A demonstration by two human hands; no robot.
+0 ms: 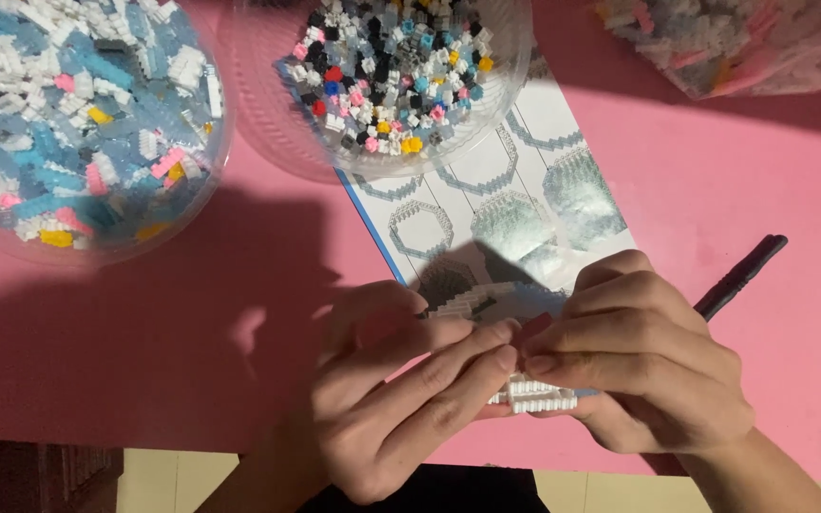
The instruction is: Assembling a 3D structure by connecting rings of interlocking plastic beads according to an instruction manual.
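Both hands meet over a small model of white and pale blue mini bricks (pixel 536 393) near the front edge of the pink table (pixel 192 332). My left hand (pixel 391 380) cups the model from the left, fingers laid across its top. From the right, my right hand (pixel 634 356) grips it, fingertips pressed against the left fingers. Most of the model is hidden under the fingers; only its white lower edge and a bit of the pale top show. The printed instruction sheet (pixel 515 199) with grey building diagrams lies just behind the hands.
A clear round tub of blue, white and pink bricks (pixel 83 119) stands at far left. A second tub of mixed small bricks (pixel 387 81) rests on the sheet's top. A clear bag of bricks (pixel 734 43) lies far right. A black pen-like tool (pixel 743 274) lies behind my right hand.
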